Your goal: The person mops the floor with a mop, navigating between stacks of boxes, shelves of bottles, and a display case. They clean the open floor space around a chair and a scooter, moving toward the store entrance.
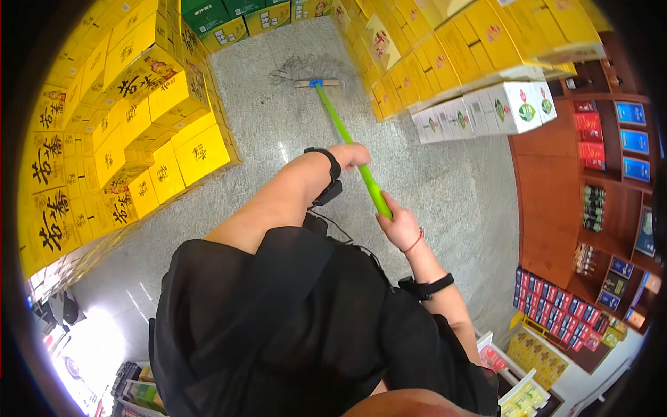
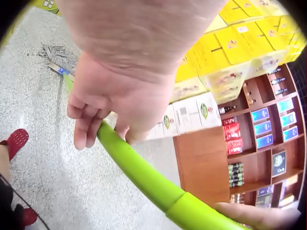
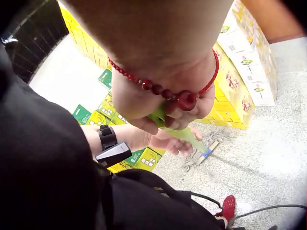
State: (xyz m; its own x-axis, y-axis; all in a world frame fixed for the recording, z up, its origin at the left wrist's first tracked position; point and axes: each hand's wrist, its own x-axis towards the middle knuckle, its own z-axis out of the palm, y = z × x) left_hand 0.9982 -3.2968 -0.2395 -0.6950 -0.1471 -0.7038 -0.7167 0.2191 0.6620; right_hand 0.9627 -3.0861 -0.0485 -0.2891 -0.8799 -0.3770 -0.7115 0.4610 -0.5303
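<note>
A mop with a bright green handle (image 1: 340, 125) slants away from me across the floor. Its wooden head with a blue clamp (image 1: 317, 83) lies far off, grey strands (image 1: 313, 67) spread beyond it. My left hand (image 1: 349, 156) holds the handle partway down, and the left wrist view shows fingers and thumb (image 2: 129, 133) on either side of it. Nearer my body, my right hand (image 1: 401, 224) grips the thicker upper end. In the right wrist view the right fingers (image 3: 177, 115) curl round the handle, with the left hand (image 3: 170, 142) farther along.
Stacked yellow boxes (image 1: 167, 104) line the left, and more yellow boxes (image 1: 445, 62) the right, with white boxes (image 1: 486, 111) before them. Green cartons (image 1: 208, 14) close off the far end. Brown shelves (image 1: 549, 181) stand at right. Red shoes (image 2: 18, 140) show on the speckled floor (image 1: 257, 132).
</note>
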